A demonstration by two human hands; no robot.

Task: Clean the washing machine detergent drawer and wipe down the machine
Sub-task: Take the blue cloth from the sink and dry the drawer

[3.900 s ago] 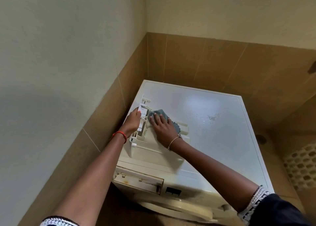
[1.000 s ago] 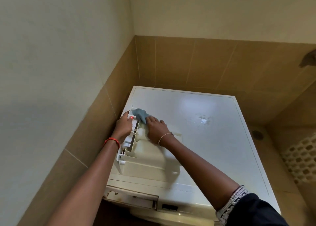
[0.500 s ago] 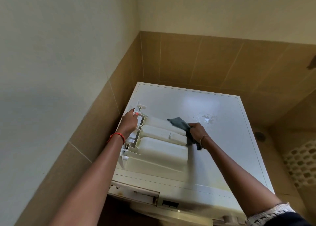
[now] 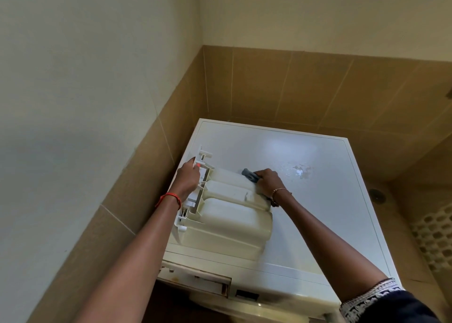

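At the far left I see a cream wall with a band of brown tiles [image 4: 137, 176] below it, close beside my left grip [image 4: 188, 179] and leaving it little room on that side. A red thread band [image 4: 168, 199] sits on the wrist just behind that grip. The left grip is closed round the left end of the detergent drawer [image 4: 232, 215], with fingers curled over its ribbed white edge.

The drawer lies flat on the top of the washing machine [image 4: 330, 212], stretched between my two grips, and three rounded cream shells face up. Nearer to me than the left grip, the open drawer slot [image 4: 195, 280] shows in the machine's front panel, stained along its rim.

My right grip [image 4: 270, 182] is at the drawer's far right corner. It is closed on a grey-blue cloth [image 4: 249, 174], which pokes out to the left of the knuckles and touches the drawer's furthest shell. A thin bracelet [image 4: 278, 190] circles the wrist behind it. The hand hides the rest of the cloth.

Just right of the right grip, a scuffed, flaking patch [image 4: 298, 171] marks the machine's top. Well to the right, past the machine's edge, a floor drain [image 4: 378, 195] sits in the tiled floor, and a lattice-patterned surface [image 4: 435, 237] shows at the frame's edge. A dark sleeve with a patterned cuff [image 4: 371, 295] covers my right upper arm.
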